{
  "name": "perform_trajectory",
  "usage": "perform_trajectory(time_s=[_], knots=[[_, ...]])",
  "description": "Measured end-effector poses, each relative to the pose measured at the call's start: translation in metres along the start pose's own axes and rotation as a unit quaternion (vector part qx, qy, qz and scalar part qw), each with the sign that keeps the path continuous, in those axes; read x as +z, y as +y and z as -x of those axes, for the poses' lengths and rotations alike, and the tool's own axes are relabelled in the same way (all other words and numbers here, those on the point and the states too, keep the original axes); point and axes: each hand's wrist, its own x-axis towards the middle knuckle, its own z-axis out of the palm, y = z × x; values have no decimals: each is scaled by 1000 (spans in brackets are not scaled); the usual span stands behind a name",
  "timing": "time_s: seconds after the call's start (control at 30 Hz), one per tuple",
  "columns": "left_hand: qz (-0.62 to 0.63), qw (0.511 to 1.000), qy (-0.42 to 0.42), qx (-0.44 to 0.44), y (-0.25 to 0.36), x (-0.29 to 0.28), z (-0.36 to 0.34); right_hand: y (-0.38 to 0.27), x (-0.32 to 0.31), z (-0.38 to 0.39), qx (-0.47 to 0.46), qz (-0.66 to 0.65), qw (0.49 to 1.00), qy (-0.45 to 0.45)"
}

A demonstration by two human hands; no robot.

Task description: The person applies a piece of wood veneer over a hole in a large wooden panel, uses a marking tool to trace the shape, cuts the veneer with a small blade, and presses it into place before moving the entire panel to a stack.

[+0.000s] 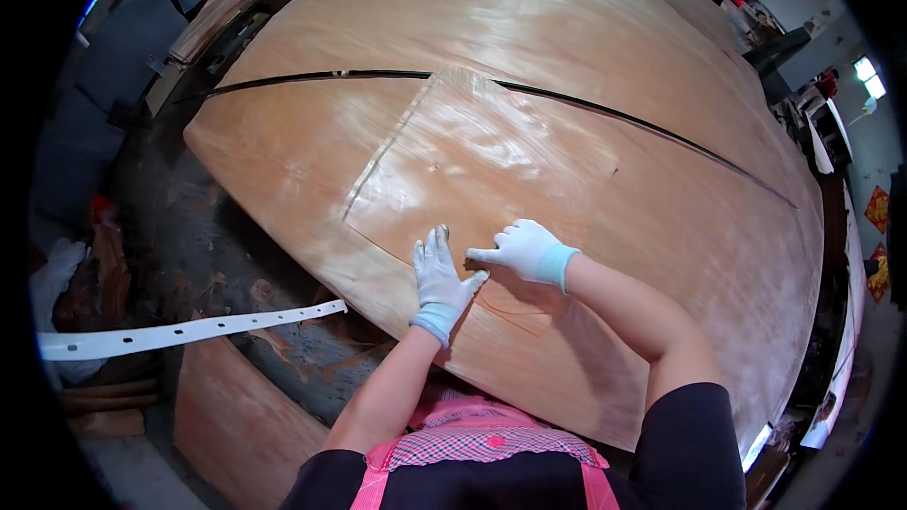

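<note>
My left hand (438,281), in a white glove with a pale blue cuff, lies flat with its fingers spread on a thin wood veneer sheet (444,170). To its right my right hand (525,253), gloved the same way, is closed, its foremost finger pointing left toward the left thumb. A small dark brown bit shows at that fingertip; whether it is gripped or just lies there is unclear. Under and below the hands, a loose reddish-brown veneer piece (515,300) with a curved edge lies on the larger veneer surface (680,255).
A long thin black strip (605,109) crosses the big veneer surface beyond my hands. At the left, a white strip with holes (198,331) reaches toward the table edge. Veneer scraps litter the floor (255,264); another veneer sheet (236,416) stands lower left. Stacked veneer (203,28) sits far left.
</note>
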Motion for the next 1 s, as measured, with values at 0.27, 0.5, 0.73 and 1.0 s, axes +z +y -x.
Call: perform_trajectory(time_s=[0.27, 0.5, 0.73, 1.0], knots=[[-30, 998, -58, 22, 7, -11, -4, 26, 7, 41, 92, 33, 994, -41], [-199, 956, -153, 152, 33, -8, -4, 6, 16, 69, 170, 36, 985, -17], [-188, 959, -148, 150, 35, -10, -4, -105, 30, 101, 448, -165, 869, -132], [-206, 954, -147, 160, 37, -11, -2, -168, 57, 144, 554, -275, 785, -27]])
